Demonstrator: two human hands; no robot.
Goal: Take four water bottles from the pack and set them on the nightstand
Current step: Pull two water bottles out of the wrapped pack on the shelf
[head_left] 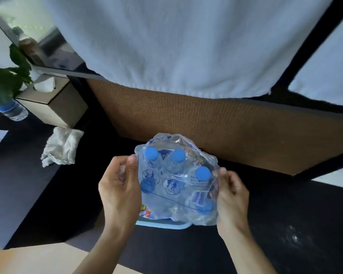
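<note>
The head camera looks down at a shrink-wrapped pack of water bottles held between two bare hands, low in the middle of the view, in front of a bed with a woven brown base and a white cover hanging over it. The left hand grips the pack's left edge, fingers curled together and thumb pressed down on a bunch of loose plastic film. The right hand does the same on the right edge, fingers curled tight, pinching the wrap near the barcode. Both hands seem to pull outward, most likely to tear or stretch the film open so bottles can come out. Three blue caps show clearly through the wrap, with more dimly visible under printed film; no bottle has been freed from the pack here. The pack sits over a pale blue object, possibly a tray or lid. To the left, the dark nightstand holds a crumpled grey cloth, a tan tissue box, a leafy plant and one water bottle already lying or standing there, partly hidden by leaves.
</note>
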